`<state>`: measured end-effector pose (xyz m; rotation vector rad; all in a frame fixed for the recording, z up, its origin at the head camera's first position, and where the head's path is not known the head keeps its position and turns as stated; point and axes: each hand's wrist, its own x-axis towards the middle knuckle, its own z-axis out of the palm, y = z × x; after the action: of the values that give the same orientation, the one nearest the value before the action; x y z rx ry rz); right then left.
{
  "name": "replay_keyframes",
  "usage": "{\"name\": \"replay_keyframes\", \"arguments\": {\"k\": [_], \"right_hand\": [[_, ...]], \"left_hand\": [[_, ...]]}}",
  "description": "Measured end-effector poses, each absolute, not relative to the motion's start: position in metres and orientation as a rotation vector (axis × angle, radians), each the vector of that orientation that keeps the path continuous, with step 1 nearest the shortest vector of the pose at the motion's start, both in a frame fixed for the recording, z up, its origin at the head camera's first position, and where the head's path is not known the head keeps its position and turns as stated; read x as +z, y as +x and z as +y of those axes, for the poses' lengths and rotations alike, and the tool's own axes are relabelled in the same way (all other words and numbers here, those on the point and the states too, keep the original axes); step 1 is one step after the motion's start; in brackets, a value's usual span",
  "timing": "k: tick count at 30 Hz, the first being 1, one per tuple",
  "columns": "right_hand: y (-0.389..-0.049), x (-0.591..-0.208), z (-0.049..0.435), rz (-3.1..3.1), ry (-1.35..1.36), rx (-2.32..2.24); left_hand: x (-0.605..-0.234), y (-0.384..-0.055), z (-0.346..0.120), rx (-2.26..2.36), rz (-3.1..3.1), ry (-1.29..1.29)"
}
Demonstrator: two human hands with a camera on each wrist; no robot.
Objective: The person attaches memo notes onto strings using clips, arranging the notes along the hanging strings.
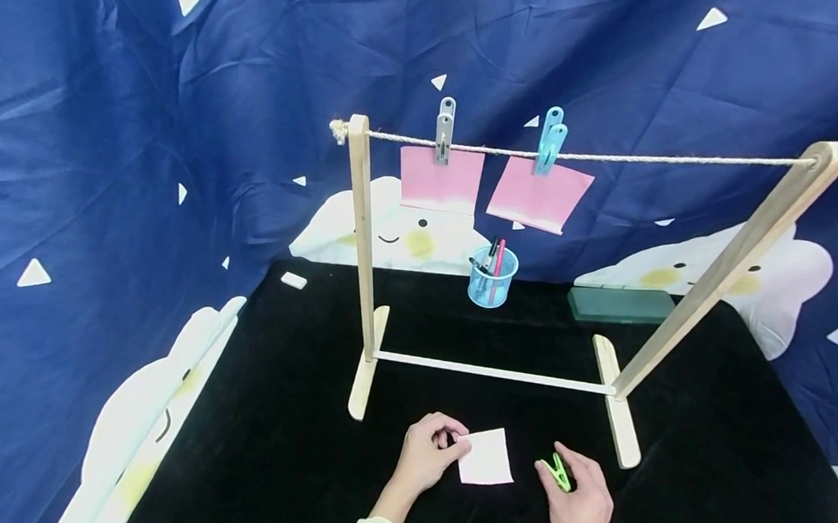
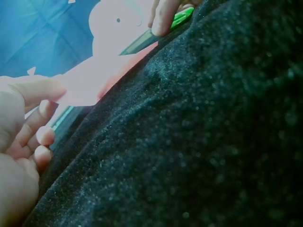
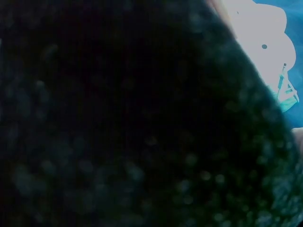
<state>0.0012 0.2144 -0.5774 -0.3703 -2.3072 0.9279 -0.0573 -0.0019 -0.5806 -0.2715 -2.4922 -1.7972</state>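
Observation:
My left hand pinches the left edge of a pale pink paper square between thumb and finger; the left wrist view shows the paper tilted above the black cloth. To the right of it, my right hand holds a small green clothespin between thumb and fingertips, apart from the paper. Behind both hands, a rope runs between wooden posts. From it hang two pink sheets, one under a grey clothespin, the other under a blue clothespin. Dark cloth fills most of the right wrist view.
The wooden stand has a low crossbar and two feet, the left and the right. Behind it are a blue mesh cup with pens and a dark green box. A small white block lies back left.

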Motion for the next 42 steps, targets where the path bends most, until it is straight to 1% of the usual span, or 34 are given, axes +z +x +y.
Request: {"name": "replay_keyframes", "arguments": {"k": [8,16,28,34,42], "right_hand": [[0.003,-0.583,0.214,-2.216,-0.325,0.961],[0.005,-0.586,0.215,-2.181,-0.347,0.958],[-0.001,-0.580,0.214,-2.231,-0.342,0.897],[-0.002,-0.580,0.214,-2.247,-0.348,0.895],[0.002,-0.573,0.220,-2.260,-0.433,0.990]], "left_hand": [[-0.579,-0.056,-0.002,-1.821,-2.477,-0.263],[-0.580,-0.055,-0.001,-1.835,-2.472,-0.246],[-0.573,-0.061,-0.001,-2.011,-2.331,-0.301],[-0.561,-0.067,0.005,-2.034,-2.315,-0.293],[-0.528,-0.070,0.008,-2.047,-2.299,-0.347]]}}
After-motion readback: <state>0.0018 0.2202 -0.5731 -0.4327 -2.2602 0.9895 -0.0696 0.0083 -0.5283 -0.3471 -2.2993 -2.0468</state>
